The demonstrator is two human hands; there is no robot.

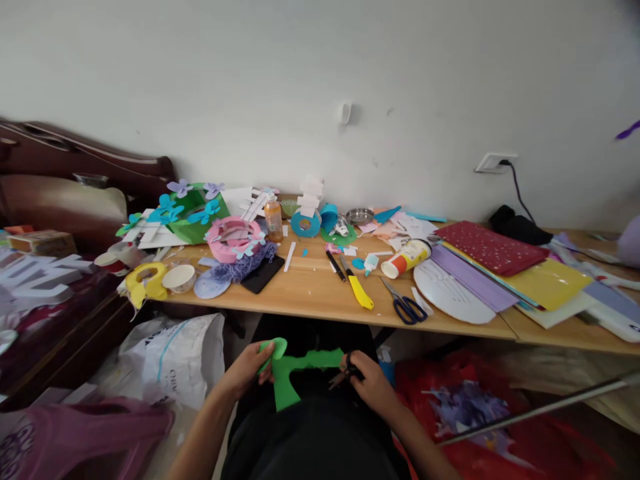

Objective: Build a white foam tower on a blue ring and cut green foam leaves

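Note:
My left hand [255,365] pinches a bright green sheet [286,387], paper or felt, over my lap. Its edge is cut in a curve, and a rounded green piece curls up at my fingers. A strip of the sheet stretches right toward my right hand [367,380], which is closed around a small pair of dark-handled scissors [341,379]. The blades point left and down, just below the strip's right end. Whether they touch the green sheet I cannot tell.
On the wooden table [320,293] ahead lie a yellow utility knife [359,287], navy-handled scissors [407,308], a glue bottle [371,264] and a paper canister [406,258]. Coloured sheets [540,273] are stacked right. A white bag [185,360] stands lower left, a red bag [470,400] lower right.

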